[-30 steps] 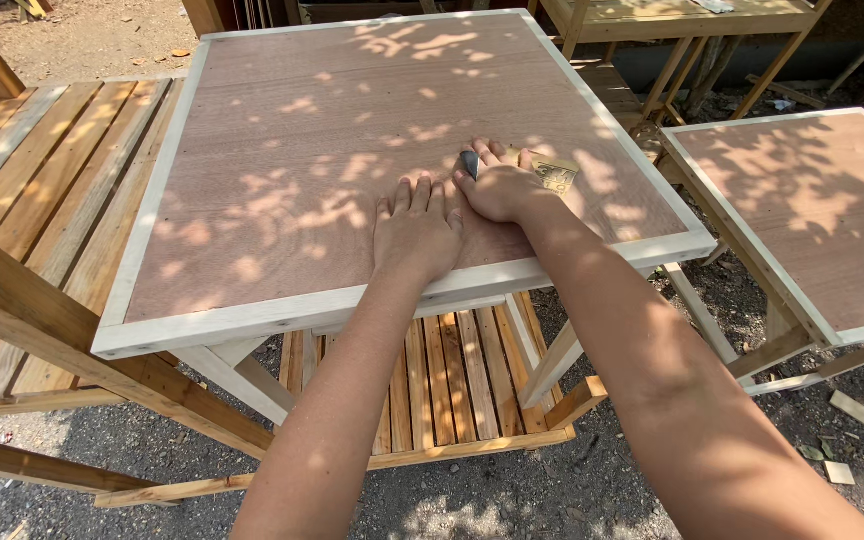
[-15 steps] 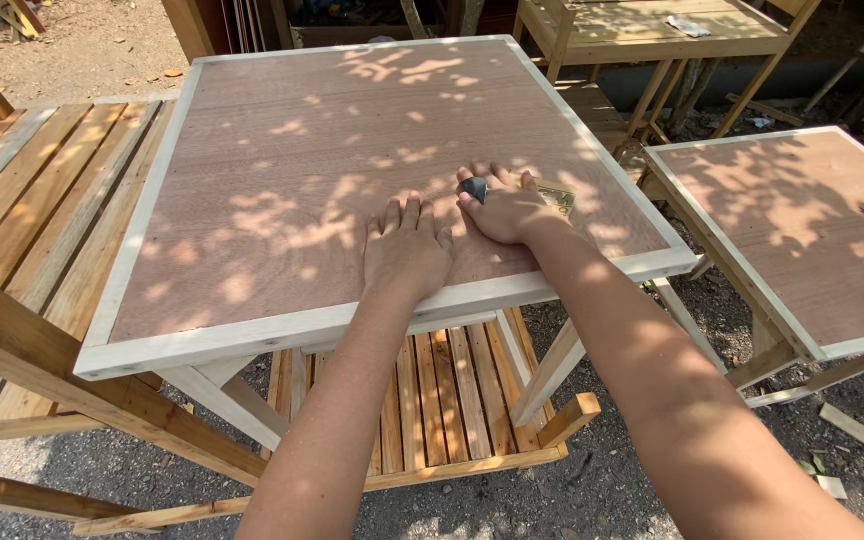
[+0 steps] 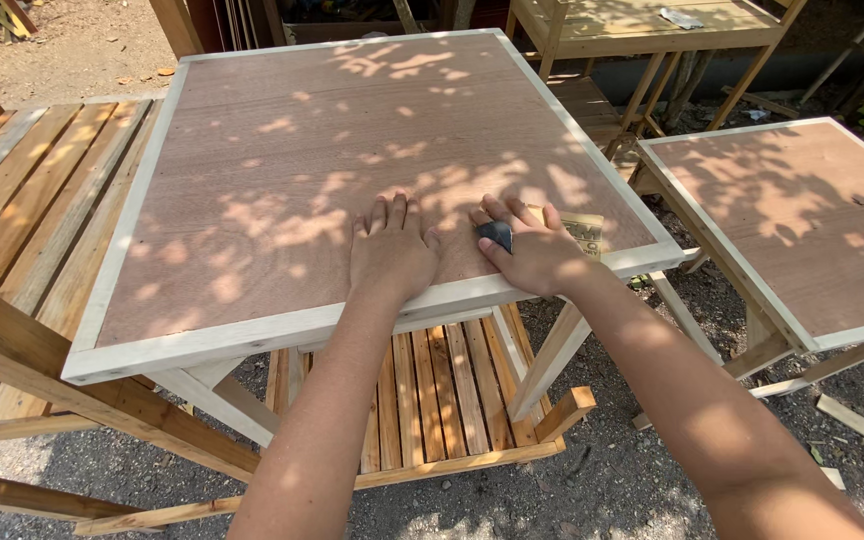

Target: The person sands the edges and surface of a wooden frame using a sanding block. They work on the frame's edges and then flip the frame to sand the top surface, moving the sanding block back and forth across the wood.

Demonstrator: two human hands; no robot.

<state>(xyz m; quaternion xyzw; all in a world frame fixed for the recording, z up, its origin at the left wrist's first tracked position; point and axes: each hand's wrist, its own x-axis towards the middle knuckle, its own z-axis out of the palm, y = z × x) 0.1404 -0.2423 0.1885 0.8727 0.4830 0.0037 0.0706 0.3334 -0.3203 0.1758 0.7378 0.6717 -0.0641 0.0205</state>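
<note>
A square wooden table top of reddish-brown plywood with a pale frame fills the middle of the view. My left hand lies flat on it near the front edge, fingers spread, holding nothing. Just to its right, my right hand presses a folded sheet of sandpaper against the top; a small dark block shows under the fingers. Both hands sit close to the table's front right corner.
A slatted lower shelf shows beneath the top. A second similar table stands at the right, a slatted wooden bench at the left, another wooden frame behind. Gravel ground with wood scraps lies below.
Both hands have slid across the top towards its front right corner, the right hand carrying the sandpaper. My view has shifted a little to the right.
</note>
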